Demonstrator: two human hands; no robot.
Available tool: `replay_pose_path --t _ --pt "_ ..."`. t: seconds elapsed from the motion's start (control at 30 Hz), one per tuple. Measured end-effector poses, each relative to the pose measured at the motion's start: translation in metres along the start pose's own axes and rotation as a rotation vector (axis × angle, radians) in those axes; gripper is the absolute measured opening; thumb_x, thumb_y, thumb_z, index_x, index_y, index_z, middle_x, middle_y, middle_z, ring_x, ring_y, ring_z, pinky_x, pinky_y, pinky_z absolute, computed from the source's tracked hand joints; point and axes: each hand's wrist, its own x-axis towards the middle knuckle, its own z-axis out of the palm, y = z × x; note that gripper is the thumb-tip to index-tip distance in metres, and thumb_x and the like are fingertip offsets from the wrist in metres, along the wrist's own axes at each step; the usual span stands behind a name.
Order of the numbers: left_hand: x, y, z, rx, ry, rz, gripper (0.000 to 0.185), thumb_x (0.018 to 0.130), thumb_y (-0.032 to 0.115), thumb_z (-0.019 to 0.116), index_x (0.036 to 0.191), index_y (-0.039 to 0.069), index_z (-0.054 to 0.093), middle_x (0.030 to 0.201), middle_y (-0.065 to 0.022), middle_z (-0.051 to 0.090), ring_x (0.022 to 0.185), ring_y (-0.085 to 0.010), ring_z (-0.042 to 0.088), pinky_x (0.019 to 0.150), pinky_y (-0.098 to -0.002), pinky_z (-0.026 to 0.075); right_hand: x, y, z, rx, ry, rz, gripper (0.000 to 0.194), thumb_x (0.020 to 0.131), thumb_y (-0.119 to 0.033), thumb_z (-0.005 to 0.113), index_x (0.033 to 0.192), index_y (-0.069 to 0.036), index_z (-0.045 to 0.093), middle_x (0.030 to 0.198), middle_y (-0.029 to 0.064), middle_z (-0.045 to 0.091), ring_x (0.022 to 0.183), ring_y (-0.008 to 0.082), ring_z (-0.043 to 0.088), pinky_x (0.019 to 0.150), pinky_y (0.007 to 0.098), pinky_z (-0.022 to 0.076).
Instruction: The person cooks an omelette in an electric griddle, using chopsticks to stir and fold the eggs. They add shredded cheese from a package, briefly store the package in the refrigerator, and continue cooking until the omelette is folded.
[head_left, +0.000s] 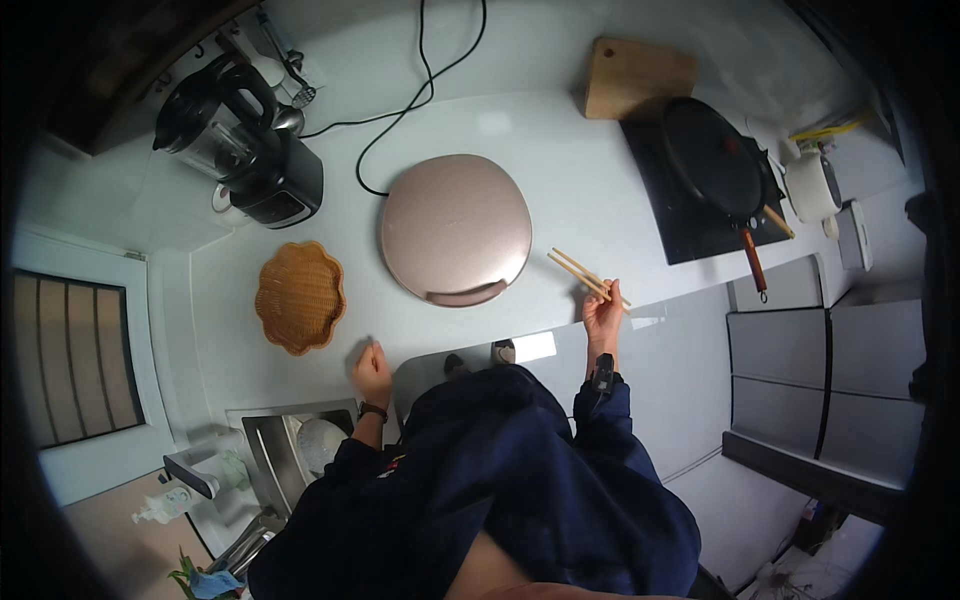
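A pair of wooden chopsticks (576, 271) is held in my right hand (602, 311), at the front edge of the white countertop (480, 135). Their tips point left, towards a closed rose-gold electric griddle (456, 225), and stay apart from it. The griddle's handle (466, 295) faces me. My left hand (372, 373) is curled closed by the counter's edge, with nothing seen in it. Just beyond that hand stands a scalloped wicker basket (300, 298).
A blender (255, 150) stands at the back left, and a black power cord (367, 154) runs to the griddle. On the right, a lidded frying pan (712, 157) sits on a black cooktop (660, 217) before a wooden cutting board (637, 79). Lower left is a sink (274, 450).
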Motion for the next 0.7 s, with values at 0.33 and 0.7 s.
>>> replay_pose_path --t 0.33,0.7 --pt "0.0 -0.025 0.012 0.44 0.139 0.22 0.031 0.097 0.022 0.06 0.071 0.007 0.055 0.068 -0.0133 0.06 0.064 -0.0362 0.06 0.059 -0.0483 0.048 0.002 0.007 -0.002 0.005 -0.064 0.01 0.043 0.106 -0.043 0.051 0.084 -0.008 0.06 0.067 0.002 0.054 0.055 0.0146 0.051 0.061 0.0296 0.0549" --pt "-0.003 -0.017 0.01 0.5 0.213 0.195 0.031 0.094 0.023 0.063 0.068 0.008 0.058 0.064 -0.0117 0.061 0.059 -0.0345 0.06 0.056 -0.0465 0.049 0.004 -0.003 -0.003 0.051 -0.197 0.143 0.041 0.106 -0.041 0.054 0.083 -0.008 0.061 0.068 0.0014 0.054 0.053 0.0128 0.041 0.06 0.028 0.0465"
